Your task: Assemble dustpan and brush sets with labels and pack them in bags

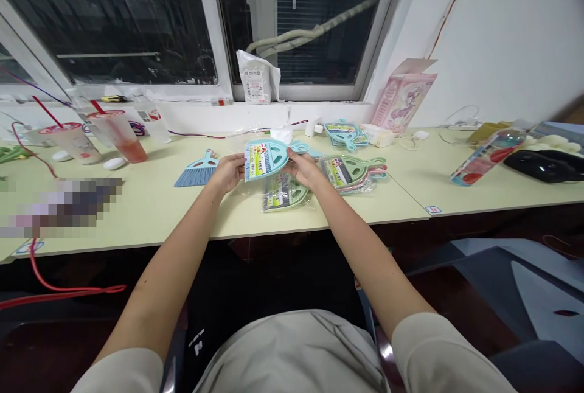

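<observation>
A light blue mini dustpan [279, 154] with a printed label is held up over the table between both hands. My left hand [229, 173] grips its wide left edge, and my right hand [301, 168] is closed near its handle side. Below it lies a green dustpan-and-brush set [286, 192] in clear plastic. To the right sits a pile of wrapped green and pink sets [351, 173]. A loose blue hand brush [198, 169] rests left of my left hand. Farther back are more blue sets [345, 134].
Drink cups with red straws [119, 135] stand at the left, beside a bottle. A pink box [404, 98] and a white plastic tub [378, 135] are at the back right. A patterned bottle [487, 157] leans farther right. A red cable [59, 288] hangs off the left edge.
</observation>
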A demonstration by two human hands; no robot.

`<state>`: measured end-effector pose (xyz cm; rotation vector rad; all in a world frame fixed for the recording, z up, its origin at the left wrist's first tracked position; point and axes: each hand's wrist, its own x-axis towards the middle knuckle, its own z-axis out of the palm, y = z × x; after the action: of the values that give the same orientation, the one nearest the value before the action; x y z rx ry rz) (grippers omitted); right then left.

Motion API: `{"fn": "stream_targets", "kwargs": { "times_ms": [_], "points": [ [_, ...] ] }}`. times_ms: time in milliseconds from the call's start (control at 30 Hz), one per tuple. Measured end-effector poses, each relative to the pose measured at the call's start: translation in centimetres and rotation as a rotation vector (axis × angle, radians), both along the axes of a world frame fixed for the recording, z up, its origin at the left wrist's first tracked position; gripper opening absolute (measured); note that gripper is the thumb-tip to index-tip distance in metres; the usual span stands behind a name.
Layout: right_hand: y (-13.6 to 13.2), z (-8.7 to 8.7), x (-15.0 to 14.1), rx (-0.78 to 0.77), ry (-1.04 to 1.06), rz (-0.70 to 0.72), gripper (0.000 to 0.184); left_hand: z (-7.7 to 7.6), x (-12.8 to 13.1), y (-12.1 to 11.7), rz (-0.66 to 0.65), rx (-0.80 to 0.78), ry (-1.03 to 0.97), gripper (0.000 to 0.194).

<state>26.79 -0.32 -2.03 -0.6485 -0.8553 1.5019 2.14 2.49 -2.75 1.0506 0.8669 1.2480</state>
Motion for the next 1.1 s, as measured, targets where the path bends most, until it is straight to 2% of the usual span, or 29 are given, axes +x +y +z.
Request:
{"fn": "stream_targets", "kwargs": {
  "times_ms": [133, 233, 333, 400, 633, 800, 1000, 1100],
  "points": [
    [1.3, 0.2, 1.4, -0.006, -0.105, -0.165, 0.025, -0.4, -0.4, 0.8, 0.069, 0.037, -0.042, 0.023],
    [2.0, -0.2, 3.0, -0.018, -0.259, -0.395, 0.019, -0.6, -0.7, 1.2, 0.127, 0.044, -0.049, 0.025],
    [1.9, -1.0, 3.8, 0.029, -0.495, -0.589, 0.027, -1.0, -0.9, 1.6, 0.176, 0.05, -0.044, 0.024],
    [1.6, -1.5, 3.8, 0.058, -0.619, -0.568, 0.037, -1.2, -1.1, 1.9, 0.204, 0.061, -0.046, 0.022],
    [1.1, -1.9, 2.6, 0.084, -0.689, -0.368, 0.05, -1.6, -1.3, 2.5, 0.288, 0.103, -0.095, 0.015],
    [0.7, -1.8, 2.4, 0.057, -0.684, -0.272, 0.046, -1.7, -1.2, 2.6, 0.299, 0.092, -0.087, 0.016],
    [0.9, -2.0, 2.0, 0.175, -0.911, -0.304, 0.031, -1.6, -1.2, 2.5, 0.318, 0.085, -0.083, 0.016],
    [1.0, -2.0, 1.8, 0.177, -1.008, -0.297, 0.031, -1.5, -1.1, 2.4, 0.31, 0.08, -0.101, 0.017]
  ]
}}
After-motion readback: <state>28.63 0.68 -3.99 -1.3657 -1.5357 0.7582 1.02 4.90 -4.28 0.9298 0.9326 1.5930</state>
